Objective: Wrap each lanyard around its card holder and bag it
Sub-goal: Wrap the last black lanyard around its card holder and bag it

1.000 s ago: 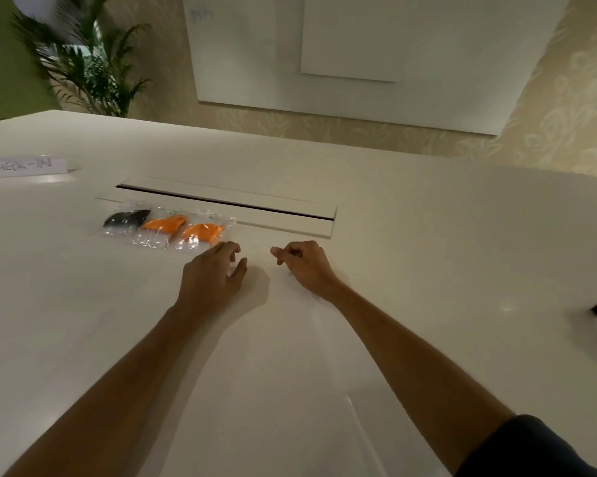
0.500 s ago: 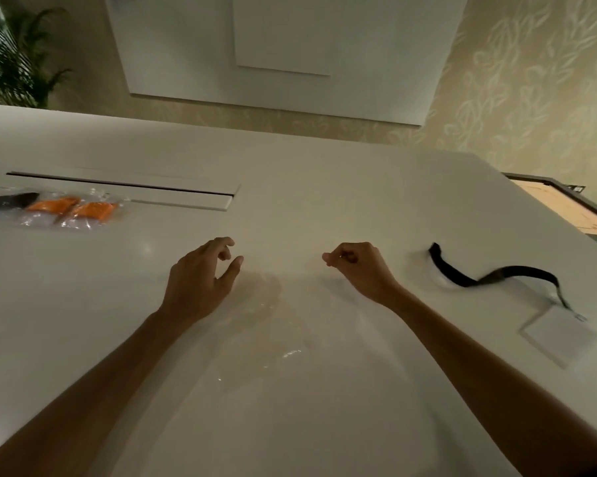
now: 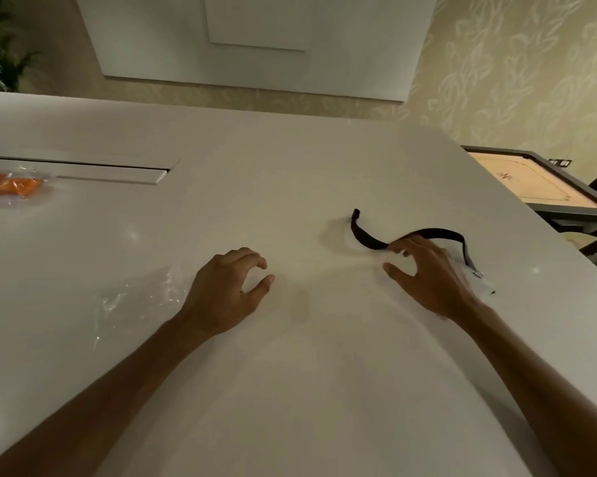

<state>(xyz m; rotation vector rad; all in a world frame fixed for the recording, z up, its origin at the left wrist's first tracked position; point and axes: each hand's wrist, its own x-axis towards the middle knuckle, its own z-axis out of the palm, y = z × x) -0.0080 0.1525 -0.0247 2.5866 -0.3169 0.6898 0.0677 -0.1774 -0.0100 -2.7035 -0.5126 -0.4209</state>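
At far left we see the bagged orange lanyards (image 3: pixel 9 185) lying done on the white table (image 3: pixel 290 187). Nearer us an empty clear plastic bag (image 3: pixel 138 297) lies flat beside our left hand (image 3: pixel 226 294), which hovers loosely curled and holds nothing. Our right hand (image 3: pixel 427 275) reaches over the black lanyard (image 3: pixel 369 241), fingers spread, fingertips at the strap but not yet closed on it. Its card holder (image 3: pixel 479 282) is mostly hidden under that hand. We judge that pulling on the strap alone could drag the holder off the near table edge, and the filmy bag may slide when touched.
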